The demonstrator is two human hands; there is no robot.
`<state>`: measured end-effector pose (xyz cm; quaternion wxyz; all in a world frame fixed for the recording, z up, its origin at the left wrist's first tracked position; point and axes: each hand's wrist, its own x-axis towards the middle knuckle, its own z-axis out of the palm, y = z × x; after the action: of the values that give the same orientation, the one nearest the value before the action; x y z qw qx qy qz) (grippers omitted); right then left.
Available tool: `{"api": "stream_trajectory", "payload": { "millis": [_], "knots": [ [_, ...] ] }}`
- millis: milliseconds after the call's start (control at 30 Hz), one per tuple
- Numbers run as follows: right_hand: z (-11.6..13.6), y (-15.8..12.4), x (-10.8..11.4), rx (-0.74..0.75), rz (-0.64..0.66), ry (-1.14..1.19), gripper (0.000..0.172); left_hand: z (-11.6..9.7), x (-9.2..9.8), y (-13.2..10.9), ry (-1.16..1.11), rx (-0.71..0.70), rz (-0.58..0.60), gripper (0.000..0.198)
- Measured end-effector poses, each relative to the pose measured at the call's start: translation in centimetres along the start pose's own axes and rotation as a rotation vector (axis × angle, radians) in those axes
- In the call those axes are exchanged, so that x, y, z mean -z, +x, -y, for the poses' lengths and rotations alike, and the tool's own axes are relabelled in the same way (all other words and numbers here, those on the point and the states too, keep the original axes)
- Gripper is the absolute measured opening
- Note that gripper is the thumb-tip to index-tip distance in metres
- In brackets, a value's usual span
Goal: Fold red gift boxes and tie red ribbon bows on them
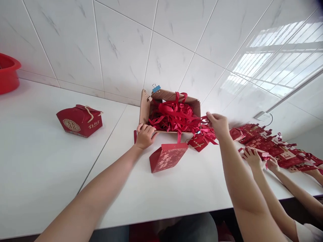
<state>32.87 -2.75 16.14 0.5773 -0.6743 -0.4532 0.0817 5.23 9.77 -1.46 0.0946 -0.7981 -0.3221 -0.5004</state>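
A cardboard box [144,109] full of tangled red ribbons [174,114] stands against the wall. My left hand [145,136] grips its front left corner, fingers over the rim. To the right of the box, my right hand [217,125] is closed, pinching a red ribbon [204,118] that stretches out of the pile. In front of the box stands a red gift box [168,158] with pale lettering and a folded top edge. A small red box [198,142] with ribbon lying over it sits at the box's right front corner.
A red gift box with a rope handle [80,120] stands at left, near a red plastic basin [8,74]. A blue binder clip [156,88] holds the cardboard rim. At right, a co-worker's hands [253,158] handle a red box beside rows of red gift boxes [282,148].
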Motion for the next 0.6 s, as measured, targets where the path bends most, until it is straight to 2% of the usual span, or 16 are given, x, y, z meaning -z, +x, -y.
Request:
{"api": "stream_trajectory", "payload": {
  "millis": [67,133,167,267,433,600],
  "knots": [
    [-3.0,-2.0,0.7,-0.06,-0.08,0.078,0.045,0.0,0.0,0.0,0.002,0.012,0.004,0.02],
    [-5.8,-4.1,0.6,-0.18,-0.168,0.271,0.048,0.0,-0.1,0.1,0.011,0.019,0.002,0.02],
    [-7.0,-5.1,0.3,-0.223,-0.173,0.408,0.049,0.0,-0.1,0.2,0.012,0.024,-0.001,0.019],
    [-9.5,-7.5,-1.8,-0.254,-0.17,0.529,0.06,-0.1,0.0,0.7,-0.017,0.06,0.008,0.022],
    [-11.1,-9.0,-4.9,-0.305,-0.138,0.629,0.056,-0.7,0.7,1.7,-0.059,0.126,0.077,0.037],
    [-11.2,-9.4,-5.5,-0.35,-0.095,0.658,0.048,-0.5,1.9,3.3,-0.127,0.211,0.212,0.06]
  ]
}}
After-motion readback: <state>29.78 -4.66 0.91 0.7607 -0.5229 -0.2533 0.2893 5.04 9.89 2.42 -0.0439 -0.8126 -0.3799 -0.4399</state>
